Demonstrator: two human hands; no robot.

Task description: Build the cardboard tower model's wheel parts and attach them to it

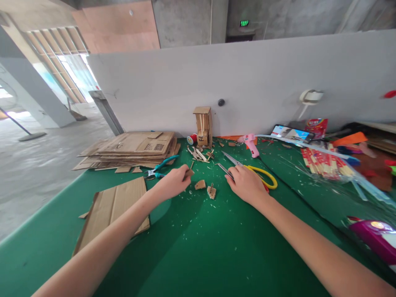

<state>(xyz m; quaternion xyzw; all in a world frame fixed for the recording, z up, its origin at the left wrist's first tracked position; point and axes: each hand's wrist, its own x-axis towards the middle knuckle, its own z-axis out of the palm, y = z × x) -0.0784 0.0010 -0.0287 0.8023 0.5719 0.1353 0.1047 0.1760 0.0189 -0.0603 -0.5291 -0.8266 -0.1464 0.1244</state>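
My left hand (175, 181) is closed, pinching a small cardboard piece (189, 173) above the green table. My right hand (246, 181) rests low over the table, its fingers round a slim silver metal tool (224, 169); its exact kind is unclear. Right behind that hand lie scissors (262, 175) with yellow handles, their blades pointing away to the left. Between the hands are a small cut cardboard scrap (200, 185) and another small cardboard piece (211, 192) with a short stick on it. A little cardboard structure (202, 126) stands upright by the wall.
Stacked cardboard sheets (133, 148) lie at the back left, with teal-handled pliers (159, 168) beside them. A loose cardboard sheet (120, 202) is near my left forearm. A pink glue gun (251, 144), a phone (292, 134) and red packets (323, 161) sit to the right.
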